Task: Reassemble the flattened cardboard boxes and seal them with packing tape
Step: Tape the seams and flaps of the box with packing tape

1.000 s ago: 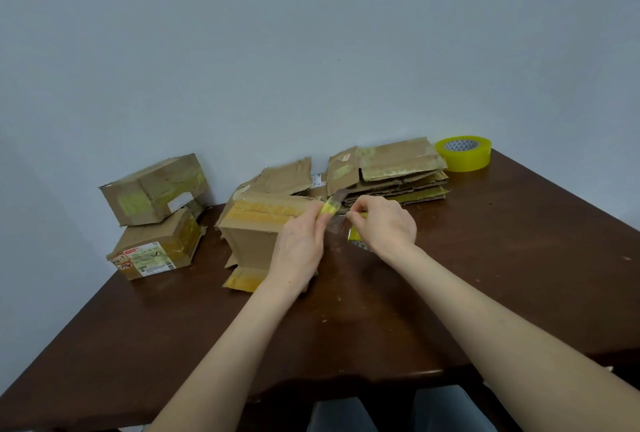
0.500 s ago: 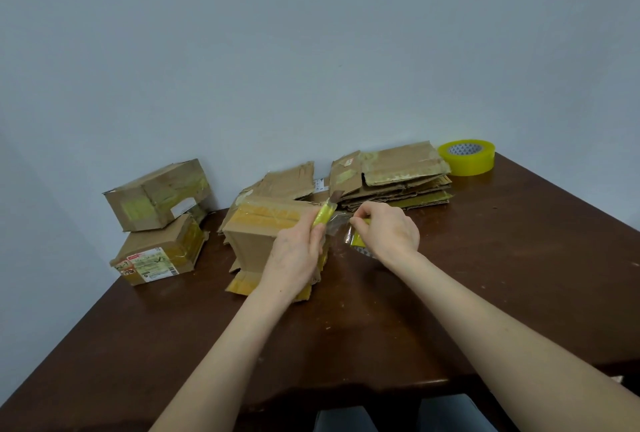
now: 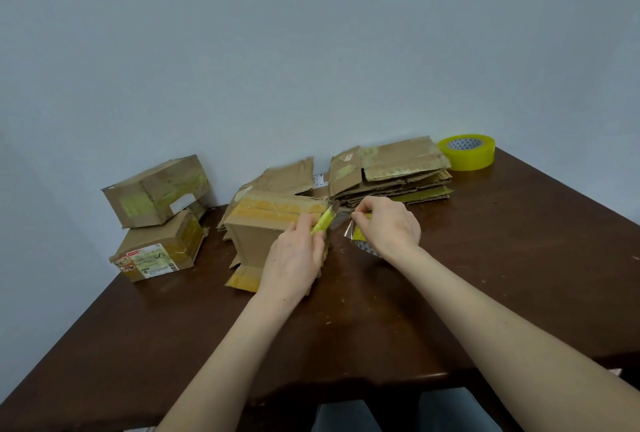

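- My left hand [image 3: 294, 258] grips a yellow knife [image 3: 323, 222], its tip at the right end of the taped box [image 3: 263, 224] mid-table [image 3: 485, 276].
- My right hand [image 3: 389, 227] pinches a clear tape strip [image 3: 343, 220] beside the blade (a tape roll [image 3: 362, 241] sits half hidden under it).
- The flattened cardboard [image 3: 398, 172] lies stacked just behind, and two stacked boxes [image 3: 156, 189] stand far left.

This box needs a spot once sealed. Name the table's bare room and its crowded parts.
Bare table lies right of the right hand, in front of the spare tape roll, and along the near edge, in front of the stacked boxes. Crowded: the back strip, where the flattened pile, the box being taped and the left hand sit close together.
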Motion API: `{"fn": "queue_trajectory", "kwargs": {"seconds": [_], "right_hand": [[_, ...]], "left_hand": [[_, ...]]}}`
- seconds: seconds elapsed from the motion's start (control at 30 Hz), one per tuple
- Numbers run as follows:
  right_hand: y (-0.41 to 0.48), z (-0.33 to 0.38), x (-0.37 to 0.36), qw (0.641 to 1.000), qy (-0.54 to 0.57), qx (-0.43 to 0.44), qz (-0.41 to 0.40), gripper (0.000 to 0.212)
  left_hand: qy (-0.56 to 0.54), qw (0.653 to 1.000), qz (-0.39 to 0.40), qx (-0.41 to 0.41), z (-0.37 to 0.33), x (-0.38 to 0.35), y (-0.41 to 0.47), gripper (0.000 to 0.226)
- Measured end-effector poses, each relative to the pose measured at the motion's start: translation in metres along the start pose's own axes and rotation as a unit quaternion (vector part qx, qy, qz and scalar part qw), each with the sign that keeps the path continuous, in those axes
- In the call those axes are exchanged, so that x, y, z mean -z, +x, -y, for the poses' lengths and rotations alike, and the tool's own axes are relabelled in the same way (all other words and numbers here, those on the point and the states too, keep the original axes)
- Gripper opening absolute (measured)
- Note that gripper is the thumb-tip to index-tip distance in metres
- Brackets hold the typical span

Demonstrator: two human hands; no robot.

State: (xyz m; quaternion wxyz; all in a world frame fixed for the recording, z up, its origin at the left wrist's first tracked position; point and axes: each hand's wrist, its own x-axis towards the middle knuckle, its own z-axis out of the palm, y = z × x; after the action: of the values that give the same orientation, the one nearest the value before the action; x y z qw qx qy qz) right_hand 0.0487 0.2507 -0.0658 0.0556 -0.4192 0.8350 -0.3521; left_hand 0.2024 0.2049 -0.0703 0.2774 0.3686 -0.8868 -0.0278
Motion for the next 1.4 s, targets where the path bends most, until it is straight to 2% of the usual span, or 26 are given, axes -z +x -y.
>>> {"fn": "queue_trajectory", "kwargs": {"seconds": [0.8,1.1,1.23,1.33,1.4], "right_hand": [[-0.007,-0.001,-0.011,0.999,-0.022,0.016,-0.031,0.02],[-0.009,0.002,-0.014,0.998,-0.026,0.033,-0.05,0.02],[0.0,-0.01,-0.005,0.998,-0.02,0.001,-0.058,0.02],[0.005,-0.021,-0.001,0.998,0.035,-0.022,-0.053,0.019],[0.007,-0.023,0.001,0.993,0.1,-0.026,-0.058,0.018]], "left_hand": [[0.091,0.995,-0.002,-0.031,-0.015,0.002,-0.001,0.022],[0.143,0.989,0.026,-0.027,-0.01,-0.004,0.005,0.021],[0.131,0.991,0.019,-0.016,0.001,-0.004,0.004,0.024],[0.089,0.996,0.0,-0.023,0.003,-0.005,0.005,0.022],[0.117,0.991,-0.019,-0.068,-0.003,-0.008,0.004,0.017]]}}
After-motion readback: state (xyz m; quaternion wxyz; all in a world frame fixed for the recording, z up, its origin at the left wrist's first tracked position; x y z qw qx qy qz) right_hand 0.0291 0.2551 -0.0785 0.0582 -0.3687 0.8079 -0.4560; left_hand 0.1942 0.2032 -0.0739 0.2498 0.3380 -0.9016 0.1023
